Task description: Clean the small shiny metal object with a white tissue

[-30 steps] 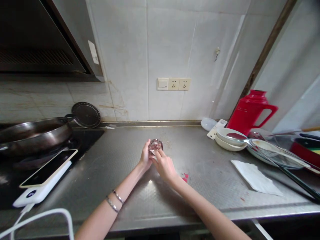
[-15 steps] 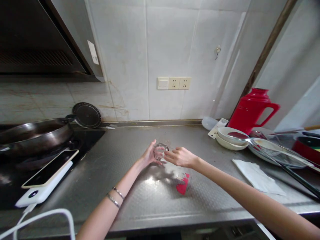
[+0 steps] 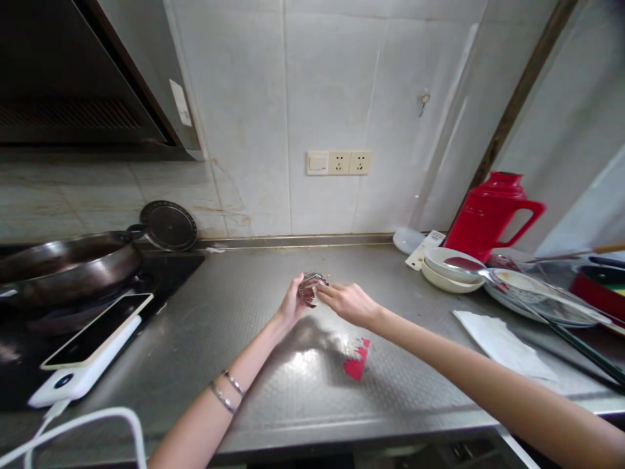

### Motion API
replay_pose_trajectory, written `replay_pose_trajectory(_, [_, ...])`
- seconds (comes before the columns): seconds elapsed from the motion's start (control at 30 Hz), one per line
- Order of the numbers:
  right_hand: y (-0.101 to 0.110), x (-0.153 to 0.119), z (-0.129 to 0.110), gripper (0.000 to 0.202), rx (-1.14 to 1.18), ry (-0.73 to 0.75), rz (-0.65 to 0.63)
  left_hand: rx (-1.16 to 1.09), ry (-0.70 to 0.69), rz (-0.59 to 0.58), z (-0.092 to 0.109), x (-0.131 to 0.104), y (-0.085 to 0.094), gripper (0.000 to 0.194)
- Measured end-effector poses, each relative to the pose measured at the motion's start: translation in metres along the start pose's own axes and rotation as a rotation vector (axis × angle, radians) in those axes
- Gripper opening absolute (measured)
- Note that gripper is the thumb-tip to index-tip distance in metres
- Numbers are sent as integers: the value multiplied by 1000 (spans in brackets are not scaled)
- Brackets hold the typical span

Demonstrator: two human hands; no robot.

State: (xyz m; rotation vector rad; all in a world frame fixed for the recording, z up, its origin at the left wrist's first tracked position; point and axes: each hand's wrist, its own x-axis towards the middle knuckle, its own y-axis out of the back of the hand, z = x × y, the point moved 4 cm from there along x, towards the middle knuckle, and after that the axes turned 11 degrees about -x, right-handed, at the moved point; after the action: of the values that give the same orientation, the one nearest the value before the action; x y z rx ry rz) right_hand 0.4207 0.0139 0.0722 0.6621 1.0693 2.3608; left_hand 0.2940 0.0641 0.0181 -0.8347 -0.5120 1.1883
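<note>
My left hand (image 3: 291, 305) holds a small clear glass (image 3: 309, 287) a little above the middle of the steel counter (image 3: 254, 306). My right hand (image 3: 347, 302) reaches in from the right and its fingers touch the glass on that side. A small red scrap (image 3: 357, 361) lies on the counter just below my right wrist. Two thin bracelets (image 3: 225, 391) sit on my left forearm.
A phone on a white power bank (image 3: 85, 348) with a white cable lies at the left by a dark pan (image 3: 63, 260). Stacked bowls (image 3: 449, 267), a red jug (image 3: 491, 212), a strainer and a white napkin (image 3: 502, 345) fill the right side.
My right arm swung out to the right, uncovering the red scrap. Both hands have since drawn together on the glass and lifted it slightly.
</note>
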Motion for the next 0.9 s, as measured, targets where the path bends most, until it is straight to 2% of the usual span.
replay_pose_trajectory(0.13, [-3,5,-26,27,178,-207,-29,-50,-69,51,0,-7,-6,35])
replay_pose_trajectory(0.3, [-9,18,-53,23,376,-515,123,-72,-90,69,-3,-13,-8,40])
replay_pose_trajectory(0.37, [-13,20,-58,20,415,-576,184,-38,-95,68,-5,-14,-7,43])
replay_pose_trajectory(0.43, [-18,18,-57,18,401,-574,203,-3,-102,48,-6,-14,-7,45])
replay_pose_trajectory(0.53, [-21,10,-48,20,291,-483,170,41,-79,-56,-6,-14,-11,43])
replay_pose_trajectory(0.63, [-19,-1,-31,23,159,-285,109,76,-26,-163,0,-12,-14,44])
replay_pose_trajectory(0.73, [-11,-8,-11,24,49,5,81,99,16,-148,11,-8,-10,48])
replay_pose_trajectory(0.9, [10,-8,9,24,-101,368,183,167,298,-83,6,-7,2,58])
